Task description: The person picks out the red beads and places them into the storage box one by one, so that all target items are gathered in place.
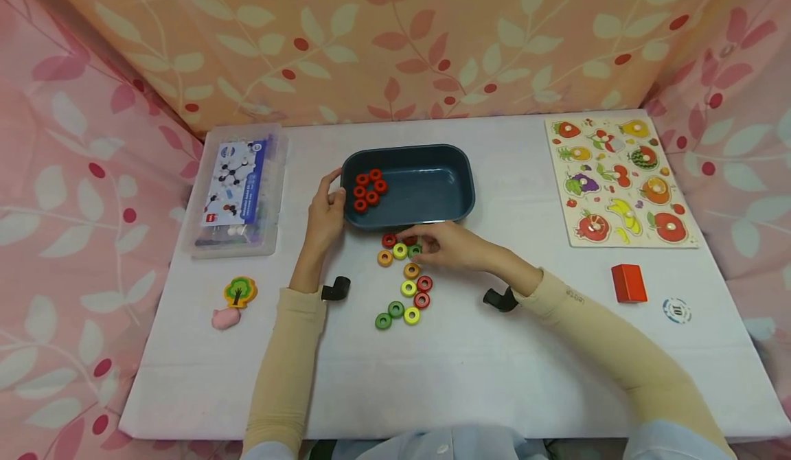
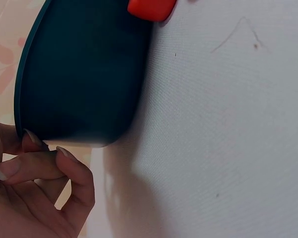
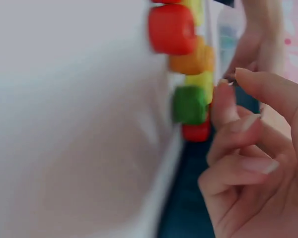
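Note:
A dark blue tray (image 1: 426,192) stands on the table with several red rings (image 1: 372,198) grouped at its left end. My left hand (image 1: 326,216) grips the tray's left end, its fingertips at the rim in the left wrist view. In front of the tray lie loose rings in red, yellow, orange and green, among them a yellow ring (image 1: 408,288) and an orange ring (image 1: 384,258). Over the nearest of these, by the tray's front wall, hovers my right hand (image 1: 454,246), thumb and index slightly apart. A green ring (image 3: 189,105) sits close to its bent fingers.
At the left are a clear plastic case (image 1: 272,206), a tree piece (image 1: 239,291) and a pink pig-like piece (image 1: 225,318). A fruit puzzle board (image 1: 593,199) lies at the right, with a red block (image 1: 629,283) and a round chip (image 1: 677,311) below it.

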